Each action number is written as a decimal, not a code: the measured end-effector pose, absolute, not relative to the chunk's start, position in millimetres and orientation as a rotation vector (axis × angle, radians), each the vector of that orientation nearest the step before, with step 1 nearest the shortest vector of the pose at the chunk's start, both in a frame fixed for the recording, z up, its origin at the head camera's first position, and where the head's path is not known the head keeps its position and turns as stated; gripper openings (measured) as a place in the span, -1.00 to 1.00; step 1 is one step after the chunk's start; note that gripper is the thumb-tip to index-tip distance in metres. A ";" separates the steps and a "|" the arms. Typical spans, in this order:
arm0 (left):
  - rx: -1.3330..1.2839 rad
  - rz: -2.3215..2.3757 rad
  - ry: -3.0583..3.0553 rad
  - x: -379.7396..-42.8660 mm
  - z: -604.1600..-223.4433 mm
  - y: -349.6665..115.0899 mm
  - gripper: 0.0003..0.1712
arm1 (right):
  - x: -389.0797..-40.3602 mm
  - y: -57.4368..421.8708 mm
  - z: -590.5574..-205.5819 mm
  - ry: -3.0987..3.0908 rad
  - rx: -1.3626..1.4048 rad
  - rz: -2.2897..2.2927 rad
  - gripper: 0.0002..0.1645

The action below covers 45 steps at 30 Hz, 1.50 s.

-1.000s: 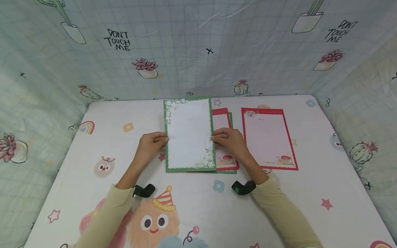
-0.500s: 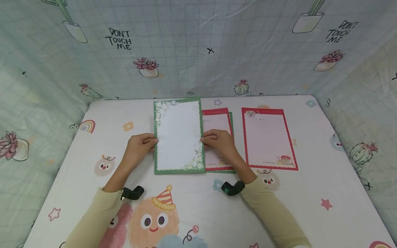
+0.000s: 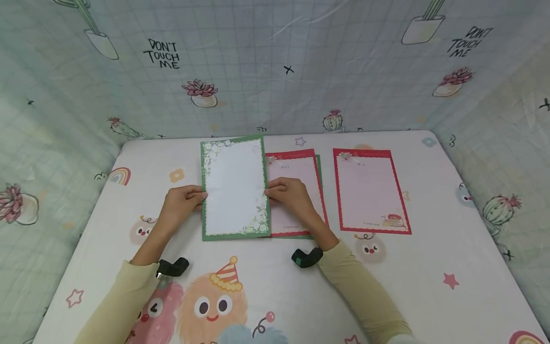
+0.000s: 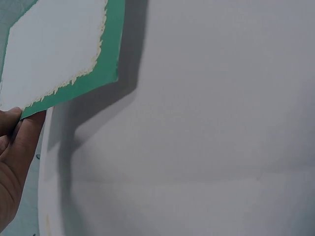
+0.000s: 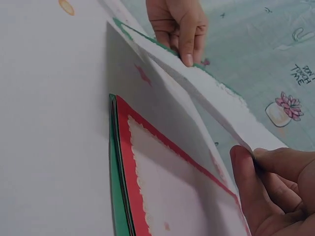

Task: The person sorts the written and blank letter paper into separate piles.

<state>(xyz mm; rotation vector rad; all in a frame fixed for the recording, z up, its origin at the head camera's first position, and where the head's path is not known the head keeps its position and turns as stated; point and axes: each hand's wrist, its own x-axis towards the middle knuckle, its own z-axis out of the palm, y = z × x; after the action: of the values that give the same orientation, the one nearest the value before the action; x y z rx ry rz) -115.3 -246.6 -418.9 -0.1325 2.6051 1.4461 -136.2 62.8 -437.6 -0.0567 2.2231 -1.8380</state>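
A green-bordered sheet of paper (image 3: 234,186) with white flowers in two corners is held up between both hands. My left hand (image 3: 182,203) pinches its left edge, thumb on top; the left wrist view shows the thumb and fingers at the green border (image 4: 106,66). My right hand (image 3: 292,198) pinches the opposite edge between thumb and fingers. In the right wrist view the sheet hangs above the table, apart from a stack of paper below. That stack has a red-bordered pink sheet (image 5: 182,196) on top and a green edge (image 5: 117,196) beneath.
Another red-bordered pink sheet (image 3: 371,191) lies flat to the right of the stack. The table (image 3: 429,286) has a white cover printed with cartoon figures and stars. A patterned cloth (image 3: 258,57) hangs behind and at both sides.
Both hands have moved left together with the green-bordered sheet. More of the red-bordered sheet on the stack now shows. The separate red-bordered sheet stays where it was.
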 end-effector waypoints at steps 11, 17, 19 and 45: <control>-0.168 1.406 2.594 -113.8 -416.5 -258.5 -0.55 | -138.3 49.2 -443.1 2.198 -0.054 -1.850 -0.74; -0.185 1.450 2.545 -112.3 -411.7 -268.6 -0.50 | -139.3 41.4 -444.7 2.157 -0.058 -1.879 -0.72; -0.196 1.483 2.508 -112.2 -410.5 -272.8 -0.48 | -139.6 38.9 -444.3 2.152 -0.061 -1.883 -0.72; -0.348 1.856 2.099 -119.2 -412.1 -307.5 -0.85 | -142.1 19.3 -448.2 2.091 -0.046 -1.911 -0.76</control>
<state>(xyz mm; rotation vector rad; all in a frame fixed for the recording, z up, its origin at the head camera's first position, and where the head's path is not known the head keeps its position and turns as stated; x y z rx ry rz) -119.2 -307.5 -412.1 -0.3483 2.0991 1.8560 -142.1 19.3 -448.2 -0.0464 2.0906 -1.9105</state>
